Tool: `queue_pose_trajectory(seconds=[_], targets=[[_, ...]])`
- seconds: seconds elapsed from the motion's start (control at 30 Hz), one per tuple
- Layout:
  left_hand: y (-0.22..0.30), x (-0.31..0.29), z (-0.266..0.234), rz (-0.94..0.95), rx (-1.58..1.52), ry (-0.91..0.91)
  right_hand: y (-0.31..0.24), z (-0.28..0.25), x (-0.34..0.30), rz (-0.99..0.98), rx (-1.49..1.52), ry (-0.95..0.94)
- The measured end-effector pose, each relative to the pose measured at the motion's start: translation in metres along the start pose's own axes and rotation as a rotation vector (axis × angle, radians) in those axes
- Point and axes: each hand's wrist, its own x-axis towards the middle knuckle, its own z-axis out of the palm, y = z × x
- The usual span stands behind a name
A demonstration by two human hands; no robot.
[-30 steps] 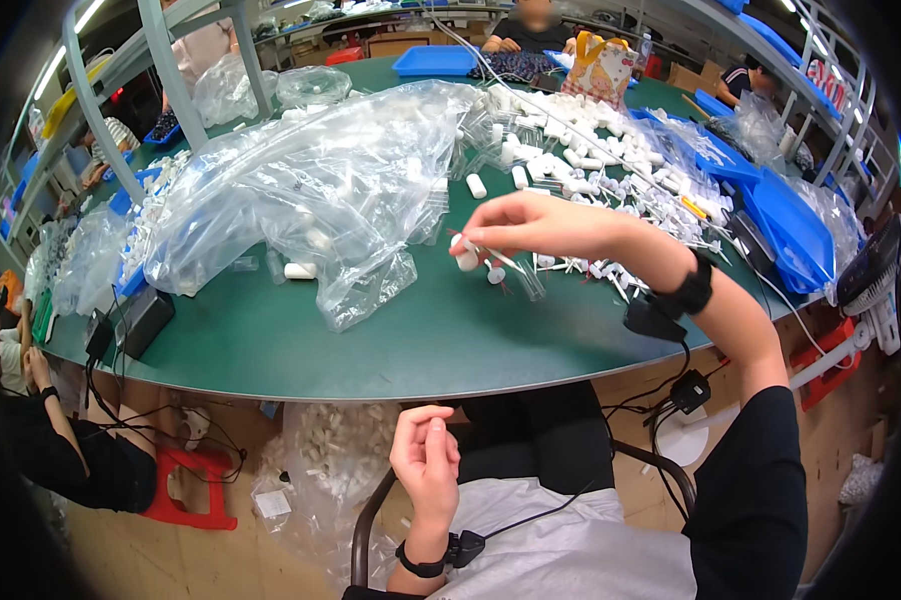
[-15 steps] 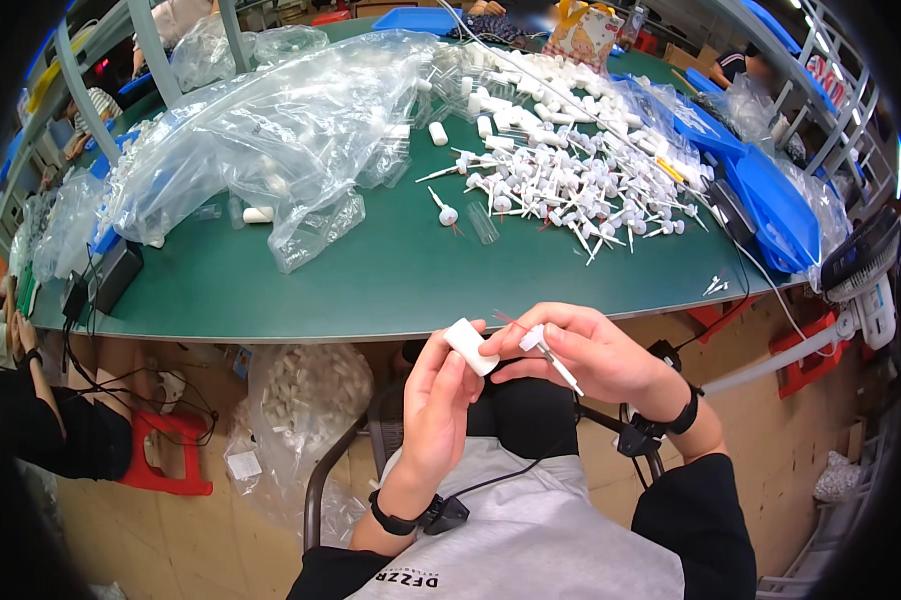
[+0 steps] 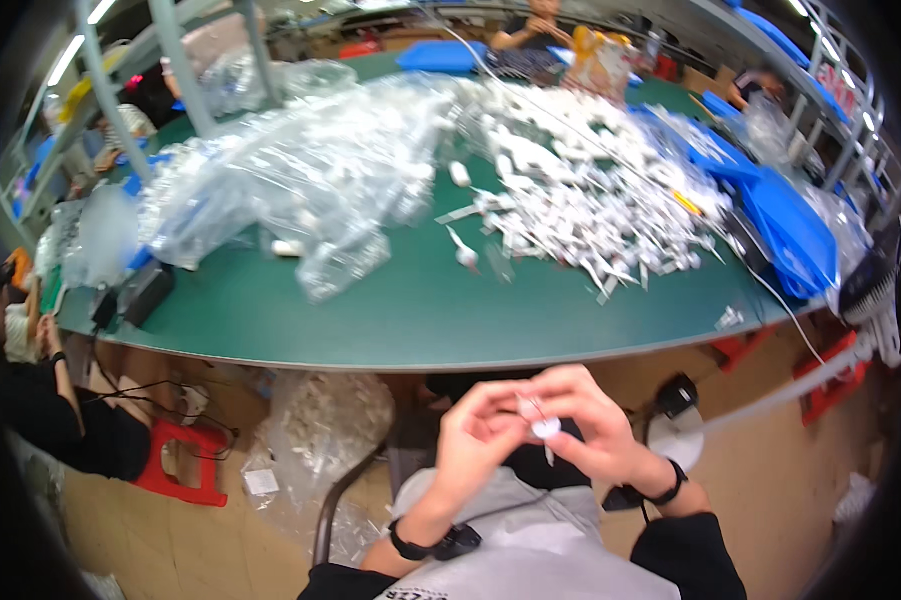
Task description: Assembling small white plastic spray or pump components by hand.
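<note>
My hands are close together above my lap, just off the near edge of the table. My right hand pinches a small white round part with a thin stem pointing down and fine red wires on its upper side. Beside it, my left hand is closed, its fingertips curled in near the wires. What it grips is hidden behind the fingers and blurred; the white cylinder it held earlier cannot be made out. On the green table beyond lies a heap of similar white stemmed parts.
A large clear plastic bag covers the table's left part. White cylinders lie behind the heap, and blue trays stand at right. A red stool, a filled clear bag and a seated person are at lower left.
My hands have drawn together, with the round part now between them; the white cylinder has gone from sight. The whole view has shifted, so the table sits lower in it.
</note>
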Motion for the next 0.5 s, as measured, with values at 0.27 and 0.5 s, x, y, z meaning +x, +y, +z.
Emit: queue_pose_trajectory(seconds=[0.27, 0.5], targets=[[-0.014, -0.002, -0.007, -0.155, -0.200, 0.092, 0.004, 0.011, -0.024, 0.144, 0.008, 0.160], [-0.020, -0.003, -0.005, -0.170, -0.049, 0.036, 0.000, 0.016, -0.025, 0.186, -0.001, 0.125]])
